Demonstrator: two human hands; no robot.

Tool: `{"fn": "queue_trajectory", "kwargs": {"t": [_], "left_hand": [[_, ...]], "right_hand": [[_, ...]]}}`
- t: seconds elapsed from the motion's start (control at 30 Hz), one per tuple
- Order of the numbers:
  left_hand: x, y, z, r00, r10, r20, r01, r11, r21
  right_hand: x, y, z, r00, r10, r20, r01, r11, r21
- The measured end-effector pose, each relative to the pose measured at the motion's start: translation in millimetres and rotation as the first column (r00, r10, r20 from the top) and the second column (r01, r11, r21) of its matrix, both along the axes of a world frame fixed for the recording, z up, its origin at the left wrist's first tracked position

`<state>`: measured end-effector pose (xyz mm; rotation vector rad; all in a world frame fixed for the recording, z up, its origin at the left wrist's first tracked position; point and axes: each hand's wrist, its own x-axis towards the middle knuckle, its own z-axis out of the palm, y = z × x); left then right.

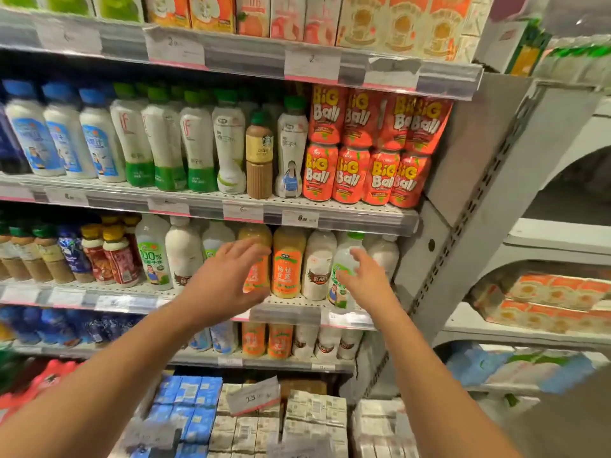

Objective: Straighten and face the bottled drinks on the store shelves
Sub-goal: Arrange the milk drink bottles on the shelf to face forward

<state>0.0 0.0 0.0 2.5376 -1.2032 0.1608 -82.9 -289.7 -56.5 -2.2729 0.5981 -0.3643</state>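
Head camera: both hands reach toward the third shelf (291,310) of a store drinks rack. The left hand (228,282), fingers spread and holding nothing, is raised in front of an orange-labelled juice bottle (256,259). The right hand (367,276), also spread wide and empty, is just in front of a pale bottle with a green cap (345,269) near the shelf's right end. A second orange bottle (288,262) and a white bottle (318,264) stand upright between them.
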Motion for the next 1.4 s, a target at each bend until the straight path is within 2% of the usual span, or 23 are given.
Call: {"fn": "queue_trajectory", "kwargs": {"t": [0.23, 0.43, 0.87, 1.0, 1.2, 1.3, 1.4], "left_hand": [[38, -37, 3, 0.990, 0.087, 0.114, -0.092, 0.995, 0.041], [53, -47, 5, 0.979, 0.112, 0.171, -0.120, 0.992, 0.037], [73, -51, -7, 0.976, 0.057, 0.210, -0.082, 0.990, 0.113], [78, -49, -10, 0.975, 0.048, 0.215, -0.074, 0.991, 0.113], [74, -46, -12, 0.978, 0.056, 0.203, -0.067, 0.996, 0.051], [74, -48, -11, 0.977, 0.066, 0.203, -0.076, 0.996, 0.044], [71, -51, -8, 0.978, 0.077, 0.195, -0.087, 0.995, 0.044]], "right_hand": [[53, -27, -13, 0.964, -0.248, 0.100, 0.266, 0.929, -0.257], [62, -38, -21, 0.930, -0.343, 0.132, 0.354, 0.932, -0.074], [73, -41, -23, 0.911, -0.398, 0.106, 0.411, 0.894, -0.178], [74, -39, -26, 0.905, -0.402, 0.140, 0.419, 0.899, -0.124], [60, -22, -41, 0.888, -0.376, 0.264, 0.364, 0.927, 0.096], [54, -16, -45, 0.890, -0.349, 0.292, 0.337, 0.937, 0.095], [47, -21, -40, 0.918, -0.315, 0.240, 0.311, 0.949, 0.055]]}}
